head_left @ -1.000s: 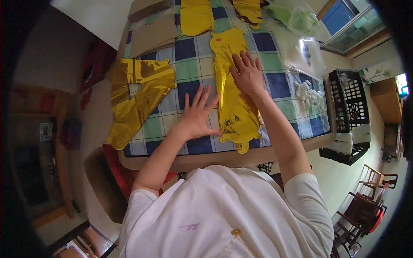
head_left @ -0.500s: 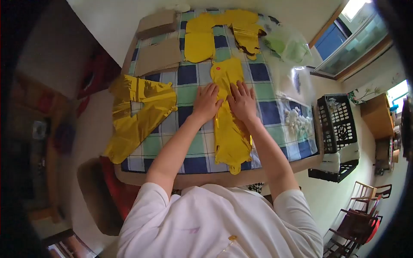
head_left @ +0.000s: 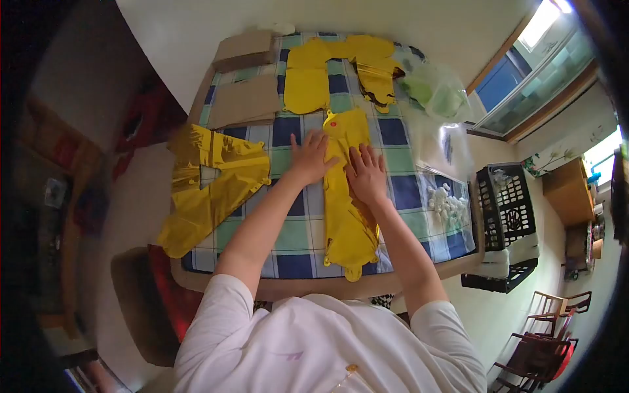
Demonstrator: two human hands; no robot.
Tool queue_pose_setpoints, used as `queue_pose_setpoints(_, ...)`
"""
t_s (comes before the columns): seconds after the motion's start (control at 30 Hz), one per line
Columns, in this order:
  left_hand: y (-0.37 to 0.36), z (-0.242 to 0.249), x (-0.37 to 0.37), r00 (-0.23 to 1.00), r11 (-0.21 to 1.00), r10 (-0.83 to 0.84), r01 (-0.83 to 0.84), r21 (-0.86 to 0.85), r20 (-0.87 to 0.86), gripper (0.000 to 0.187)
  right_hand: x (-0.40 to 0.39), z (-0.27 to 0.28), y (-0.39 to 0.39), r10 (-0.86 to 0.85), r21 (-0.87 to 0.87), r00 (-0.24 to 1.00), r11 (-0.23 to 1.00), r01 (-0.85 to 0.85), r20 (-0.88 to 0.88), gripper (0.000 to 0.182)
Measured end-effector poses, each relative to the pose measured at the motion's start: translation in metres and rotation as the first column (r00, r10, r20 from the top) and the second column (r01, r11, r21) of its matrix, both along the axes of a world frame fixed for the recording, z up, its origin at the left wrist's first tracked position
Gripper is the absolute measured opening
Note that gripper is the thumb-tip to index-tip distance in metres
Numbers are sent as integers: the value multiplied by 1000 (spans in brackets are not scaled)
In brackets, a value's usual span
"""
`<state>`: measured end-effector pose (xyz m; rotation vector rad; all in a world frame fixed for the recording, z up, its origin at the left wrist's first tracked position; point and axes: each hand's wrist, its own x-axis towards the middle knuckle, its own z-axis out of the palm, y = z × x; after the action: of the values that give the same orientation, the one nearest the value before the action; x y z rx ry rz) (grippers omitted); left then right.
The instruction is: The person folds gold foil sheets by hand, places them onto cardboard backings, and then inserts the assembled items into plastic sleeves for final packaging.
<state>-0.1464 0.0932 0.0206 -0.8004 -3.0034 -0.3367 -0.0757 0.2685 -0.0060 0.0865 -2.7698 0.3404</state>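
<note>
A flat gold foil balloon [head_left: 350,239], long and narrow with small tabs at its ends, lies lengthwise in front of me on the plaid tablecloth [head_left: 298,239]. My left hand [head_left: 312,160] rests along its left edge, fingers spread, thumb reaching over the foil. On the right edge lies my right hand [head_left: 368,175], fingers extended and palm down. A small red mark shows near the balloon's far end. Left of my hands is an A-shaped gold foil balloon [head_left: 229,180] with a hole, hanging partly past the table edge.
Another gold foil balloon [head_left: 306,82] lies folded at the back. Brown cardboard pieces [head_left: 246,101] are at the far left. Clear plastic bags [head_left: 442,147] and small white lumps [head_left: 449,204] lie on the right. Black crates [head_left: 506,206] stand beside the table; chairs [head_left: 534,354] are farther off.
The whole view has shifted, so the table sits lower in it. My left hand has moved slightly toward the balloon's far end, its fingers more spread. My right hand stays on the foil.
</note>
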Motion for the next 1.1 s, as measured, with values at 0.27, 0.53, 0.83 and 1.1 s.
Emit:
queue_pose_setpoints(0.27,18,-15,25,974,982,-121,146,121,-192,55,1,2,1,13,8,1000,1000,-13,14,51)
queue_pose_setpoints(0.53,19,-19,41,981,984,-133,148,100,-138,51,-4,1,10,44,-27,994,999,-41,102,49)
queue_pose_setpoints(0.83,18,-20,42,981,986,-128,142,90,-143,52,-37,8,36,34,-20,999,999,-35,-30,41)
queue_pose_setpoints(1.1,19,-25,38,976,986,-146,157,60,-165,49,90,39,-21,576,-353,815,777,-521,62,31)
